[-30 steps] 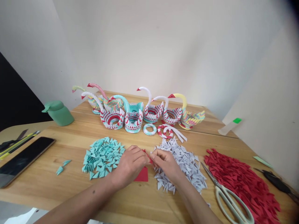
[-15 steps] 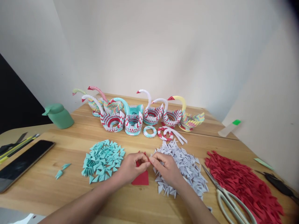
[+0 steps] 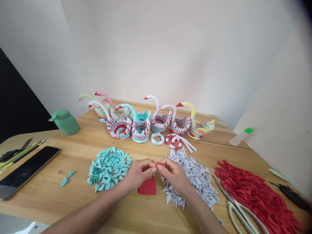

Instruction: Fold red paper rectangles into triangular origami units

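Two hands pinching a small red paper piece over the desk.

The left hand point(image 3: 137, 174) and right hand point(image 3: 174, 174) meet fingertip to fingertip, both closed on a red paper piece point(image 3: 159, 164), small, folded, mostly hidden by the fingers. It is held just above a red paper stack point(image 3: 147, 188) lying flat on the desk point(image 3: 73, 198). Teal triangles point(image 3: 109, 167) sit to the left, white triangles point(image 3: 195, 177) under the right wrist, scissors point(image 3: 237, 208) further right. Paper swans point(image 3: 146, 120) line the back.
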A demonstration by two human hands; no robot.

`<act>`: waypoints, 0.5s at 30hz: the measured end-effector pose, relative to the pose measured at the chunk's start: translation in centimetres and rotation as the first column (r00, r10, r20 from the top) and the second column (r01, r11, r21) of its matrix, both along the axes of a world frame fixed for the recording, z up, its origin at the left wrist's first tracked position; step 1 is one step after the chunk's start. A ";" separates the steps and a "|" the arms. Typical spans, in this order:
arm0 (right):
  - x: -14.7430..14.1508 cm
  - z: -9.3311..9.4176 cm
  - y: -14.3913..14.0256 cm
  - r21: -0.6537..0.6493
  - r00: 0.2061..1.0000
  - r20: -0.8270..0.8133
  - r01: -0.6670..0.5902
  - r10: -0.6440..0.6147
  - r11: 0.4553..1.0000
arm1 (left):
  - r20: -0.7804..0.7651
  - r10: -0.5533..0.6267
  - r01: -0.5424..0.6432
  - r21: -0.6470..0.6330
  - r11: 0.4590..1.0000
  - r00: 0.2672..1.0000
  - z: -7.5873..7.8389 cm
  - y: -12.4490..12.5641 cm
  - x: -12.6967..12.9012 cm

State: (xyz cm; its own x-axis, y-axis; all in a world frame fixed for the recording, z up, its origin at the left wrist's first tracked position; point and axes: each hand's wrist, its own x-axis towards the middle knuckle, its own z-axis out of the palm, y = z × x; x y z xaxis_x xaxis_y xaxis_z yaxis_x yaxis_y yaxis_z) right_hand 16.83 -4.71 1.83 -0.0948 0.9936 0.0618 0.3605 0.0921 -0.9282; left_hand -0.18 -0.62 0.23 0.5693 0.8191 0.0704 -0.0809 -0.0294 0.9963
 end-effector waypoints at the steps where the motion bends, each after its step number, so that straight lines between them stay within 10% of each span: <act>1: -0.1 0.0 0.0 0.018 0.999 0.046 0.013 -0.014 1.000 | -0.025 0.001 0.000 0.021 1.000 1.000 0.0 -0.1 0.1; 15: 0.4 -0.4 0.2 0.079 0.996 0.054 0.072 -0.076 0.994 | -0.065 0.035 -0.039 -0.063 0.997 0.997 -0.5 0.4 0.2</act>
State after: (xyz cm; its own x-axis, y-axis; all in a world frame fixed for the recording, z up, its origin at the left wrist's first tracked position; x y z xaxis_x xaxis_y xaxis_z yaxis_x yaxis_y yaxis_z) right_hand 17.23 -4.49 1.47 -0.0269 0.9904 0.1354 0.4205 0.1341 -0.8973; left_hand -0.02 -0.23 -0.28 0.5400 0.8415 -0.0181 -0.0175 0.0327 0.9993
